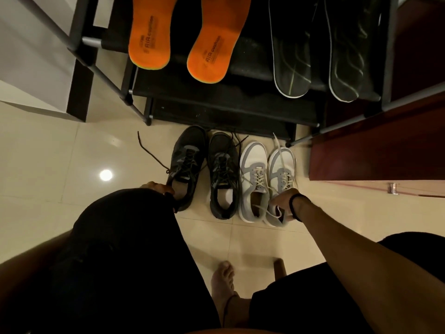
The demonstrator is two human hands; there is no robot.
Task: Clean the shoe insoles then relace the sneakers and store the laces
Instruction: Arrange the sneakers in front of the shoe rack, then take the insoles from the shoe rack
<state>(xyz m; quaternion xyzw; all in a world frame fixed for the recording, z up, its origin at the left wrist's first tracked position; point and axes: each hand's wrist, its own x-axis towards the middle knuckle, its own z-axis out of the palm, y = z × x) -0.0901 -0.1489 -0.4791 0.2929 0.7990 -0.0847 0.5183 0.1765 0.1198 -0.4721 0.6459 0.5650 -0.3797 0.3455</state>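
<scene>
A bare foot [222,278] is being stood on the tiled floor [72,153] nearest the camera. Beyond it, the heel collar of the far-left black sneaker [186,165] is being gripped by the left hand [157,188], its fingers largely hidden behind the knee, while the heel of the far-right white-and-grey sneaker [280,179] is being held by the right hand [285,201], fingers curled inside the opening. Farthest off, two orange insoles [178,37] and two black insoles [317,49] are being kept on the black shoe rack [216,97], laces trailing loose.
</scene>
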